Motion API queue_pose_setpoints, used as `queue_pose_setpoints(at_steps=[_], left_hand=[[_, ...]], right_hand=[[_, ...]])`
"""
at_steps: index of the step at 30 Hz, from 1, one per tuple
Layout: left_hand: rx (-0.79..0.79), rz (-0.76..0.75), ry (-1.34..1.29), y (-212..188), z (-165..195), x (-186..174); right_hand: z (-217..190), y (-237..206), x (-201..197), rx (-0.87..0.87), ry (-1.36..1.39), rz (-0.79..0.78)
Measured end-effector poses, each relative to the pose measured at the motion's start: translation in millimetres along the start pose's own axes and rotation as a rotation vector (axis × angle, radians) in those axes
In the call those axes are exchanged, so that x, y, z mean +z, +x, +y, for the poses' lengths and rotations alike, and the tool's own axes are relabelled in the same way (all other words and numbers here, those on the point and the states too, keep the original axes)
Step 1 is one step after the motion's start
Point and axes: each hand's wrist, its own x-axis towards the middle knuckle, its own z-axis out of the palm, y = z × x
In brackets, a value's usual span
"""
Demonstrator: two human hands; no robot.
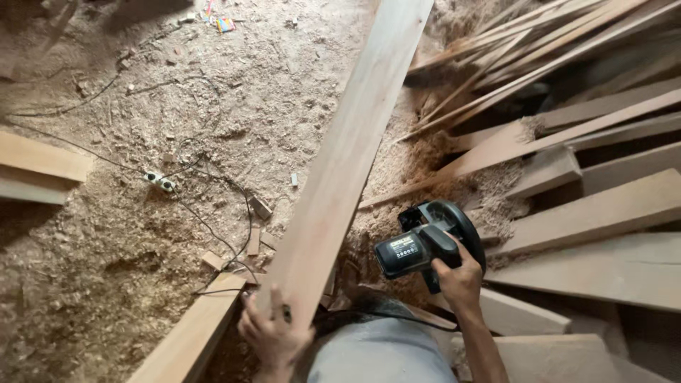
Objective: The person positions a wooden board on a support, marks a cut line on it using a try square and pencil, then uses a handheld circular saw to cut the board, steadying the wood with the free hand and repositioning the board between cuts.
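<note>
A long pale wooden plank [347, 152] runs from the top centre down toward me, tilted. My left hand [273, 333] grips its near end from the left side. My right hand [460, 280] holds the handle of a black circular saw [425, 245], which sits just right of the plank over a heap of sawdust. The saw's black cord [383, 318] trails across my lap.
Sawdust covers the floor. A stack of planks and thin offcut strips [567, 120] fills the right side. Another board [188, 337] lies at bottom left, boards [39, 167] at the left edge. A white socket block [159, 181] with thin cables lies on the sawdust.
</note>
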Motion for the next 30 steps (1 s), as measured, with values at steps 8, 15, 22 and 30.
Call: queue_pose_setpoints(at_steps=[8,15,22,30], left_hand=[[-0.132,0.023,-0.112,2,10,28],[-0.178,-0.008,-0.162,62,49,61],[-0.188,-0.120,-0.124,91,78,55],[-0.115,-0.025,-0.195,67,44,44]], right_hand=[[10,-5,-43,-0.047,-0.025,0.063],[17,-12,-57,-0.117,0.105,0.026],[26,-20,-70,-0.107,0.161,-0.065],[23,-7,-66,-0.241,0.003,-0.138]])
